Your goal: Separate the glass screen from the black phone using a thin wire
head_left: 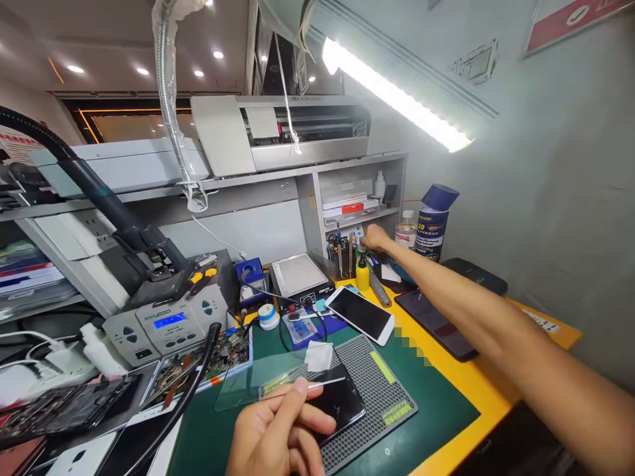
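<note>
The yellow tabletop runs out to a corner at the right, with a green mat over its middle. A grey control box stands towards the left edge; a dark tablet lies along the right edge. Nearer the front edge, on the green mat, is a grey ridged mat, and a clear sheet lies at its left; where that sheet ends is hard to make out. A white phone lies behind the ridged mat.

The dark phone being worked on rests on the ridged mat, partly hidden by the left hand. At the back edge, the right hand is beside a cup of tools; I cannot tell whether its fingers hold anything. A white wipe sits by the phone's far end. The left fingers pinch a thin tool over the screen.

The work looks partway along: phone laid out, wipe and tool out, but nothing shows it finished.
</note>
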Demonstrator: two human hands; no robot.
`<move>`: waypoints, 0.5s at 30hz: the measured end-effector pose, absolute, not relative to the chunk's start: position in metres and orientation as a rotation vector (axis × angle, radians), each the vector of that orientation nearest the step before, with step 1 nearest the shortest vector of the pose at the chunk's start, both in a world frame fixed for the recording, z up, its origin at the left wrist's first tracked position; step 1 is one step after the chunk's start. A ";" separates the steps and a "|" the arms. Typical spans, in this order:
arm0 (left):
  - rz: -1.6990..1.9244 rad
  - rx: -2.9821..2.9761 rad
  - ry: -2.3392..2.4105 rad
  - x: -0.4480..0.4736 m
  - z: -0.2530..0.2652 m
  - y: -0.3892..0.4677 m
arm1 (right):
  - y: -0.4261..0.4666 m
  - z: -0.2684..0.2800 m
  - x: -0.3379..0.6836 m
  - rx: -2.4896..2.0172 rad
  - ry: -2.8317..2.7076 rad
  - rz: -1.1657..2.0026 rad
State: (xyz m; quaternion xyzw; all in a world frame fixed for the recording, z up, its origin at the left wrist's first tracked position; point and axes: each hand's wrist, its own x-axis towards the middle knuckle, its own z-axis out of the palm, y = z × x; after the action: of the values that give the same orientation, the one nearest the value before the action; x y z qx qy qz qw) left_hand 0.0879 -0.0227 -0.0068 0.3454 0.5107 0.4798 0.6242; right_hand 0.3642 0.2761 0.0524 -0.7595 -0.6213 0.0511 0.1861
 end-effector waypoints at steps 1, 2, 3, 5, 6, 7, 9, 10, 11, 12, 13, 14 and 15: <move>1.087 0.779 1.160 0.086 -0.008 -0.025 | 0.273 0.054 0.370 -2.132 -1.726 0.147; 1.074 0.761 1.153 0.085 -0.011 -0.027 | 0.268 0.055 0.376 -2.115 -1.710 0.149; 1.062 0.738 1.146 0.085 -0.014 -0.030 | 0.262 0.056 0.382 -2.097 -1.695 0.152; 1.026 0.683 1.142 0.087 -0.021 -0.036 | 0.243 0.059 0.396 -2.052 -1.674 0.157; 1.003 0.653 1.146 0.089 -0.024 -0.040 | 0.231 0.059 0.402 -2.029 -1.666 0.162; 0.976 0.624 1.152 0.092 -0.027 -0.043 | 0.218 0.060 0.408 -2.005 -1.660 0.166; 0.952 0.585 1.151 0.098 -0.030 -0.050 | 0.188 0.061 0.417 -1.955 -1.657 0.182; 0.954 0.576 1.145 0.102 -0.031 -0.053 | 0.172 0.062 0.419 -1.924 -1.658 0.187; 0.960 0.570 1.137 0.105 -0.031 -0.055 | 0.155 0.063 0.421 -1.892 -1.663 0.195; 0.963 0.567 1.129 0.108 -0.031 -0.057 | 0.138 0.063 0.422 -1.854 -1.668 0.203; 0.962 0.563 1.126 0.111 -0.031 -0.058 | 0.120 0.064 0.422 -1.819 -1.672 0.214; 0.958 0.559 1.128 0.113 -0.030 -0.059 | 0.103 0.066 0.421 -1.778 -1.677 0.222; 0.955 0.555 1.131 0.115 -0.030 -0.059 | 0.087 0.067 0.420 -1.735 -1.680 0.231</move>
State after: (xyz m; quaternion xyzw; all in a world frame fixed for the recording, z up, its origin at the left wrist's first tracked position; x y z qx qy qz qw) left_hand 0.1151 -0.0590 -0.0302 0.2496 0.5085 0.4294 0.7034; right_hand 0.4195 0.0866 0.0665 -0.6700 -0.6484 0.0893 0.3502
